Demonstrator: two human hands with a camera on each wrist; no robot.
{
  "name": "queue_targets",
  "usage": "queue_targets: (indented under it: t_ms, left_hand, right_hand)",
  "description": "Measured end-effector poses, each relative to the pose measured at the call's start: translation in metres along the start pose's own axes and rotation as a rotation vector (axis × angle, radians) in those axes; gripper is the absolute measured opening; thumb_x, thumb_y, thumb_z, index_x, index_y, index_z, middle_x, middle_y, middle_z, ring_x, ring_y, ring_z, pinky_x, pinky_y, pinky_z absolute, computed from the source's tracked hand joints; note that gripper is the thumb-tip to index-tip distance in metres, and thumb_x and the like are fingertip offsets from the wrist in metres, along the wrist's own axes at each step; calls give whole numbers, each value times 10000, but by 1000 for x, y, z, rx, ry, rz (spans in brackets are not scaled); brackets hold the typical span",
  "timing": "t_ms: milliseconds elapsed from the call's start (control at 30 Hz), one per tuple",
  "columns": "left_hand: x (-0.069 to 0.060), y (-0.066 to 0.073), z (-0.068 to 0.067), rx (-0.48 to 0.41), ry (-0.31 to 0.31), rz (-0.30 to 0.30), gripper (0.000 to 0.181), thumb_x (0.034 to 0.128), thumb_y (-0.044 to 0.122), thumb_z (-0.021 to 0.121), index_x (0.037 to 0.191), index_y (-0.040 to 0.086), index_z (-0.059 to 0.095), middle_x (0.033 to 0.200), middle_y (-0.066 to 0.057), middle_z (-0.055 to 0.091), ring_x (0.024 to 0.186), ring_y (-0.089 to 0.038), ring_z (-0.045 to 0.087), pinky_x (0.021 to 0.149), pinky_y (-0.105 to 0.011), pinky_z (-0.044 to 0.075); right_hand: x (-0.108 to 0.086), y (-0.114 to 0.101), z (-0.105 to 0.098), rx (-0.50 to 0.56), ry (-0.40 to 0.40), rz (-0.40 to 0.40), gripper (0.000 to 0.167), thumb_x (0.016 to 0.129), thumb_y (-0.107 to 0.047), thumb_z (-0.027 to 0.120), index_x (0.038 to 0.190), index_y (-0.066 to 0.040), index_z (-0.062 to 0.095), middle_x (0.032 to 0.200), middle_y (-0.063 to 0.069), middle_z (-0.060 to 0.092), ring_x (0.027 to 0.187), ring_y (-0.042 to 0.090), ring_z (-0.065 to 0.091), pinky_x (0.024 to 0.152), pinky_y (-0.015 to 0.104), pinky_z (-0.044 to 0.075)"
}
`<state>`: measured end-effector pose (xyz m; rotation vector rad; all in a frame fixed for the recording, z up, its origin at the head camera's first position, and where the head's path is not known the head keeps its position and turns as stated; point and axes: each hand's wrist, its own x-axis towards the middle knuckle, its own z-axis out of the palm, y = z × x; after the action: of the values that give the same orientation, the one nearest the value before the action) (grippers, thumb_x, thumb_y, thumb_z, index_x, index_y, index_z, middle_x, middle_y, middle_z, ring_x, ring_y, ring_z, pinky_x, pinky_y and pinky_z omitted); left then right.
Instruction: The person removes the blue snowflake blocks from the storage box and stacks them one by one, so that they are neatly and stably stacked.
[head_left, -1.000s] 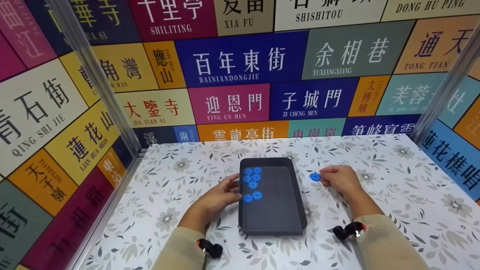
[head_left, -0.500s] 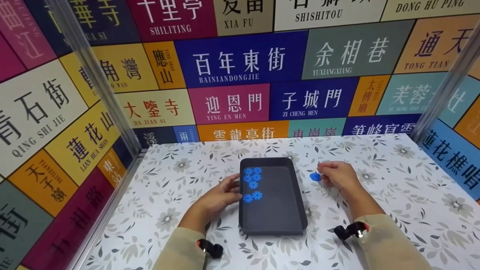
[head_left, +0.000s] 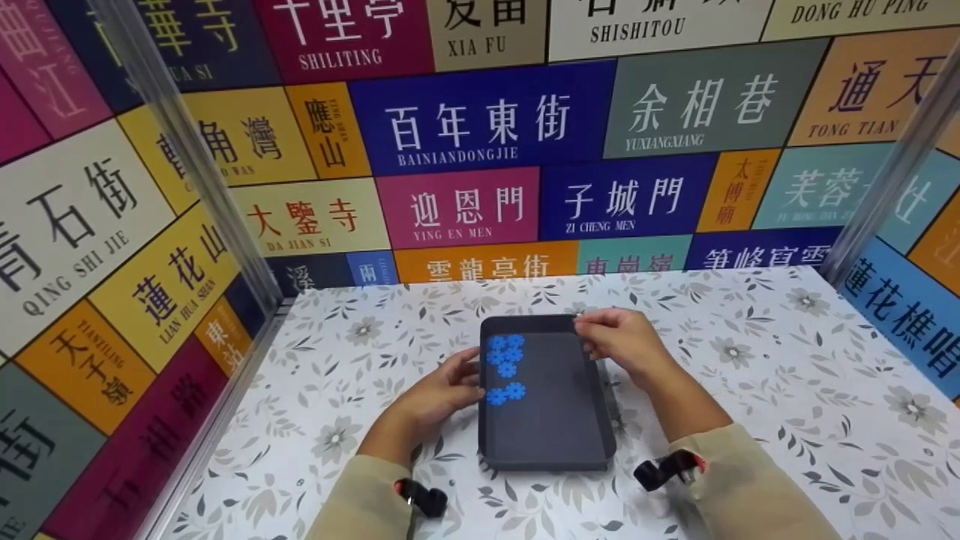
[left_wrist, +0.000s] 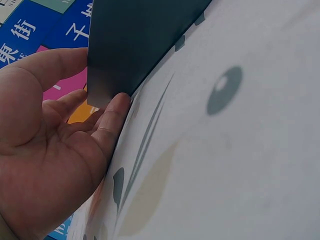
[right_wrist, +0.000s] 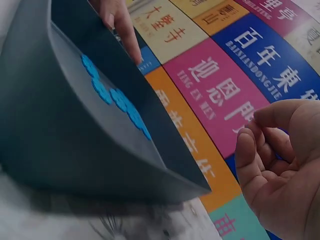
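Note:
In the head view a dark grey tray (head_left: 555, 442) holds several blue flower-shaped pieces (head_left: 507, 369) along its left side. My left hand (head_left: 431, 394) rests against the tray's left wall with loosely extended fingers; the left wrist view shows fingertips (left_wrist: 120, 101) touching the wall (left_wrist: 135, 45). Above the tray's upper right corner is my right hand (head_left: 622, 345), its thumb and index tips brought together and the other fingers curled. No piece shows between those tips in the right wrist view, where the right hand (right_wrist: 282, 155) is beside the tray (right_wrist: 125, 160).
A white tabletop (head_left: 345, 405) with a grey floral print lies around the tray. Behind it stands a wall (head_left: 480, 120) of coloured name panels, with metal posts at left (head_left: 202, 165) and right (head_left: 892, 150).
My right hand has moved left from the table to the tray's upper right corner. The blue piece seen beside it earlier is out of sight. My left hand has stayed put.

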<state>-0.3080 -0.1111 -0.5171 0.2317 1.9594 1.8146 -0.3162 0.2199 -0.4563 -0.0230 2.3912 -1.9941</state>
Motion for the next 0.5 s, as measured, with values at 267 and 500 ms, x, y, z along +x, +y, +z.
queue_targets:
  t_ms: [267,500]
  left_hand:
    - [-2,0,-1,-6,-12,14,801,968,78,691,1678,220,347,1688,-140,420,1562,-329,422,1297,-523,363]
    - [-2,2,-1,-13,-26,8,800,963,71,695,1672,227,361,1673,-133,441,1541,-318,454,1296,-522,368]
  right_hand:
    - [21,-12,32,-20,-52,6,270,979,-194,764,1158,9,771,858,-26,737,719,128,672,696,241,626]
    - [46,-17,53,-33,-142,4,278,973,-166,754,1193,4,767,930,55,766,741,134,677,695,250,622]
